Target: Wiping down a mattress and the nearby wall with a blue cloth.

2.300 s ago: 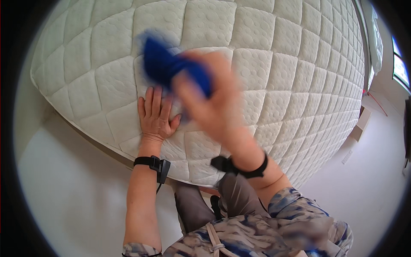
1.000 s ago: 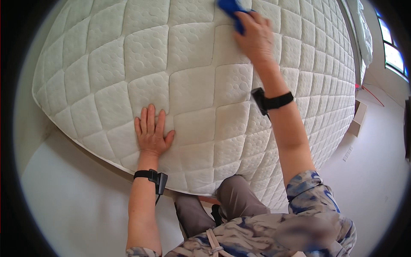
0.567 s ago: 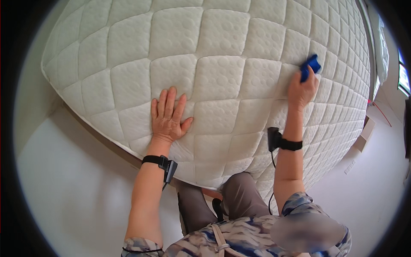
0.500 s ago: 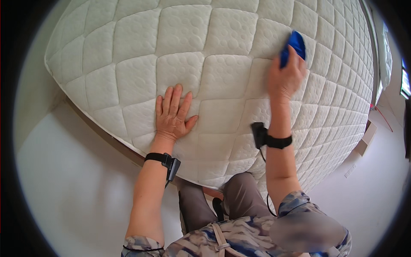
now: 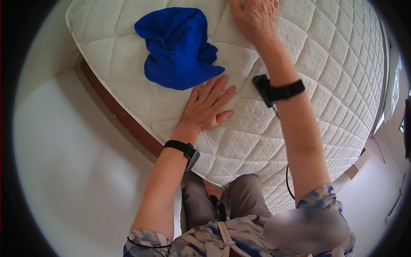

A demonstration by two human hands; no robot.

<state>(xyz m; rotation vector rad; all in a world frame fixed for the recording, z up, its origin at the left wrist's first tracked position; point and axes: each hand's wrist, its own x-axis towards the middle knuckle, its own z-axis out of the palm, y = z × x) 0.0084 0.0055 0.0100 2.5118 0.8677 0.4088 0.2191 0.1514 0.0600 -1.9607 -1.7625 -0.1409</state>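
Left hand [image 5: 206, 105], fingers apart, touches quilted mattress [image 5: 257, 115] beside rumpled blue cloth [image 5: 175, 51]; right hand [image 5: 257, 20], cropped, unclear.

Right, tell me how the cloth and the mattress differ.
The cloth is deep blue; the mattress is off-white. The cloth lies rumpled; the mattress is quilted in raised panels. The cloth is far smaller, covering only part of the mattress. Both appear soft.
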